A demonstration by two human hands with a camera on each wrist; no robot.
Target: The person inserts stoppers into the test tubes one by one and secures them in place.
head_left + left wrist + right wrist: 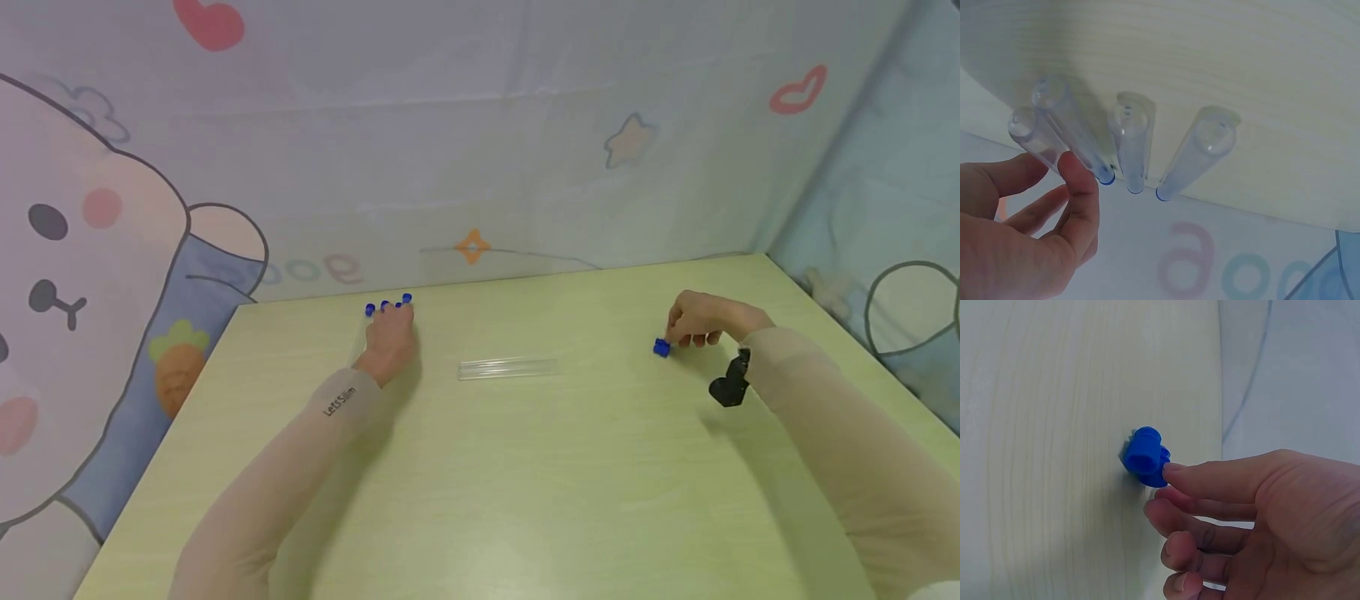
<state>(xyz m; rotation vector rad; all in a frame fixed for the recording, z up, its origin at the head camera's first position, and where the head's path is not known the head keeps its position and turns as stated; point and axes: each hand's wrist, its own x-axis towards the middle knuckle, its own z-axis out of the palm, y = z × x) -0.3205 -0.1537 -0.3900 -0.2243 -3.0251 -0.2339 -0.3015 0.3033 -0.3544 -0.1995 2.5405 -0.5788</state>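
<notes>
4 clear tubes point(1132, 147), left grip point(1038, 231) pinching 1; right grip point(1247, 519) pinching 1 of the blue caps point(1144, 455)

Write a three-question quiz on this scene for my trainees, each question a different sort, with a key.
1. How many clear tubes show in the left wrist view?
2. True or false: the clear tubing mid-table stands upright.
3. The small pieces at the right grip are: (a) red, (b) blue, (c) green.

Key: 1. Four. 2. False; the clear tubing lies flat. 3. b.
</notes>
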